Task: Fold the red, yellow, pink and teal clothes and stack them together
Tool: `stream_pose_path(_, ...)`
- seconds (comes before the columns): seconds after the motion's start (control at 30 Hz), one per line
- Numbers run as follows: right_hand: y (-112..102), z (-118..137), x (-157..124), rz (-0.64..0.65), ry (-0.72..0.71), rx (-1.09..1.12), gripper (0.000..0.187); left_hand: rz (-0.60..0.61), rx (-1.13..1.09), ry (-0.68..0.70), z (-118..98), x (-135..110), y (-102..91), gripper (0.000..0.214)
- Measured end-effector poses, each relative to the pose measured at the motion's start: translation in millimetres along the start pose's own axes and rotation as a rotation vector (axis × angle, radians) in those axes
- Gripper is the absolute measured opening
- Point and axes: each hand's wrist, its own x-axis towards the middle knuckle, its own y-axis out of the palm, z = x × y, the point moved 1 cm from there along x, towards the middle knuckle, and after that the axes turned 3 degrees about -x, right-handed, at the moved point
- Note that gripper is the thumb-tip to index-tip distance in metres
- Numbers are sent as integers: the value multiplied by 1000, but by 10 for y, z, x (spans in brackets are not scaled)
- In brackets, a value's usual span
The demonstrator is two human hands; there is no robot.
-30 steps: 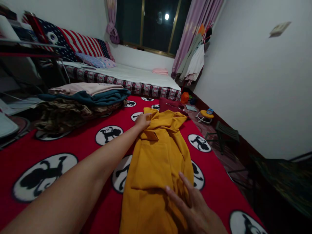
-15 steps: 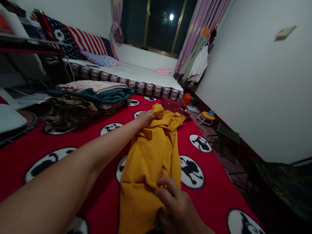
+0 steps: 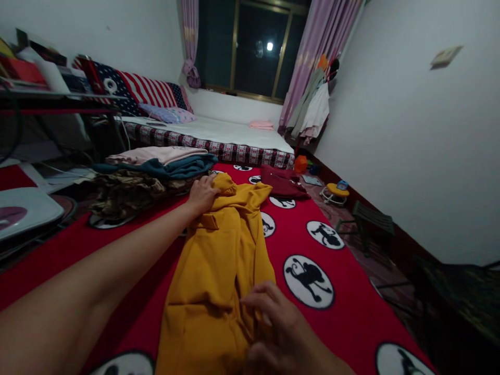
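A yellow garment (image 3: 214, 250) lies lengthwise, wrinkled and partly folded, on a red blanket (image 3: 344, 297) with round black-and-white monkey prints. My left hand (image 3: 203, 194) is closed on the far left end of this garment, where the cloth is bunched. Over its near right part is my right hand (image 3: 283, 325), fingers bent and apart, close to the fabric; whether it touches is unclear. Just left of my left hand rises a stack of folded clothes, with a pink piece (image 3: 156, 154), a teal piece (image 3: 175, 166) and a brown patterned piece (image 3: 125, 192).
A dark red folded garment (image 3: 283, 182) lies at the blanket's far edge. Beyond is a low bed (image 3: 226, 130). A cluttered table (image 3: 58, 99) stands at left. On the right floor are a yellow-topped stool (image 3: 336, 190) and a dark folding stool (image 3: 373, 219).
The garment's far end has shifted left across the blanket with my left hand, uncovering a monkey print. My right hand's fingers have spread a little. The view has tilted slightly up.
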Motion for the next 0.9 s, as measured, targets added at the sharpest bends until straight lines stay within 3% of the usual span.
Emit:
stream_pose_path(0.1, -217, -101, -192, -143, 94, 59, 40, -50, -92, 32, -190, 33, -77, 31)
stream_pose_path(0.23, -311, -308, -449, -280, 272, -19, 31, 157, -219, -49, -432, 66, -61, 50)
stream_pose_path(0.3, -303, -379, -541, -293, 322, -67, 29, 210, -268, -89, -502, 93, -30, 51)
stream_pose_path(0.43, -257, -415, -610, -272, 286, -144, 29, 203, -375, -117, -588, 236, -37, 29)
stream_pose_path(0.6, -187, -366, -531, -250, 241, -218, 29, 115, -602, -118, -952, 535, -250, 30)
stream_pose_path(0.7, -175, -313, -463, -228, 256, -262, 27, 82, -820, -49, -1362, 678, -402, 37)
stream_pose_path(0.8, -217, -281, -419, -259, 273, -324, 22, 143, -1301, 136, -1715, 701, -504, 48)
stream_pose_path(0.9, -303, -293, -374, -341, 219, -357, 20, 131, -1526, 221, -1793, 543, -539, 42)
